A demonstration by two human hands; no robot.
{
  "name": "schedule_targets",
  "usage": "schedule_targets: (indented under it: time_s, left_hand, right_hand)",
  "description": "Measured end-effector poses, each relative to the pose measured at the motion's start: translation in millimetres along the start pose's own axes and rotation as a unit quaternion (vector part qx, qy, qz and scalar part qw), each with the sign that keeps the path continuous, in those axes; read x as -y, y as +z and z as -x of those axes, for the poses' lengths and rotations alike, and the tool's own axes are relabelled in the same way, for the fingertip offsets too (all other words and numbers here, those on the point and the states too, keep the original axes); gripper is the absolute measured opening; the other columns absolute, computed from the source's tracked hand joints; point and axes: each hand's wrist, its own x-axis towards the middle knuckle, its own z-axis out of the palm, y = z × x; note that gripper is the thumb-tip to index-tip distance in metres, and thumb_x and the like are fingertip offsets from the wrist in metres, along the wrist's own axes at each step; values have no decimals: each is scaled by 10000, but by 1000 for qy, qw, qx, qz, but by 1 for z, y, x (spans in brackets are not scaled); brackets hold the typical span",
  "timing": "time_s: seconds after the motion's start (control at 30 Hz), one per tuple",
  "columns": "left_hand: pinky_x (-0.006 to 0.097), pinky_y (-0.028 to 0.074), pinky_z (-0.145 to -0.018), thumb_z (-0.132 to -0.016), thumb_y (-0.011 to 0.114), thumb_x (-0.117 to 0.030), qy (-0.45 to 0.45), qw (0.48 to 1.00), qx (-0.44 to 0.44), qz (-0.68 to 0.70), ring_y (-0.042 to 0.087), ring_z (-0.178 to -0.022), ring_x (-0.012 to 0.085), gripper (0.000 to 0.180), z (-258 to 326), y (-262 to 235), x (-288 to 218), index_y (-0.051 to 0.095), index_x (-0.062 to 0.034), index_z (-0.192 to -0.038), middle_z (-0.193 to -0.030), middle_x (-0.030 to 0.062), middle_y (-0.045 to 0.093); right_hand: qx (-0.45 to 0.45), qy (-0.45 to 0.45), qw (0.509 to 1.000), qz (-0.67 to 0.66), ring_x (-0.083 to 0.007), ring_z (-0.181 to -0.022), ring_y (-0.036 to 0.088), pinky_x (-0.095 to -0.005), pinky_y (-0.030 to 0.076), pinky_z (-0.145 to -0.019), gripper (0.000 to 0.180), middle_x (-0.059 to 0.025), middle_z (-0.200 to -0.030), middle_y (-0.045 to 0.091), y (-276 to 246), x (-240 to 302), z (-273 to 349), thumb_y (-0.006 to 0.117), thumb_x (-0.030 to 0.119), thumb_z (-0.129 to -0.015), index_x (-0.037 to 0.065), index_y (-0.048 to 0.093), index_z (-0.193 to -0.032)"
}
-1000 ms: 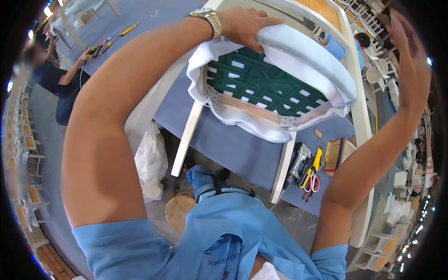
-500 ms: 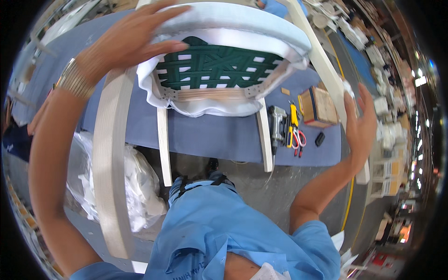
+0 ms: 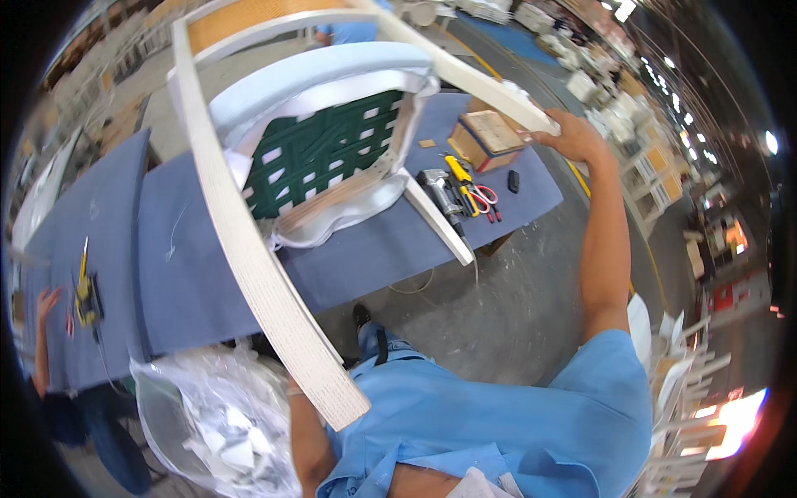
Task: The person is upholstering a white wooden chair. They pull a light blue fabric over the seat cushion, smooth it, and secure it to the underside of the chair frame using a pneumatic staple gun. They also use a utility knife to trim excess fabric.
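A pale wooden chair [image 3: 237, 236] is tipped over above the bench, its underside toward me. Its seat has light-blue padding and white cloth around dark green woven webbing [image 3: 328, 145]. A cane-coloured back panel [image 3: 249, 21] shows at the top. My right hand [image 3: 573, 137] is closed around the end of the chair's right long leg. The left long leg slants down in front of my body. Behind its lower end, my left forearm [image 3: 309, 440] rises; the leg hides that hand's fingers.
On the blue-grey bench [image 3: 349, 278] lie an air stapler [image 3: 444, 199], yellow-handled cutters [image 3: 457, 170], red-handled scissors [image 3: 483, 197], a small black object [image 3: 513, 181] and a wooden box [image 3: 488, 139]. A plastic bag of white scraps [image 3: 224, 423] stands below. Another person's hand [image 3: 47, 305] is at far left.
My left hand has left the seat's edge and dropped behind the left leg. My right hand has closed on the right leg's end. The chair has tilted and shifted left in view.
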Motion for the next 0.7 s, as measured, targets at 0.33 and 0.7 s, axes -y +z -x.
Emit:
schedule_targets:
  time_s: [0.33,0.7]
  left_hand:
    - [433,533,-839,-994,516,-673,-92,990,58,88,614,-932,297,787,-24,3,29,402,-51,-1462,-1049,136,595]
    - [447,568,-799,-874,614,-762,-43,999,8,-30,612,-888,259,867,-65,-78,-28,506,-6,-1285,-998,112,604]
  right_hand:
    - [-51,29,998,-13,-360,-1085,705,-496,562,-919,599,-162,-1179,733,-3,20,26,795,483,-797,136,676,-1270]
    - [-15,49,997,-62,-288,-1061,726,-455,576,-862,599,-92,-1153,761,34,17,7,844,547,-720,141,778,-1156]
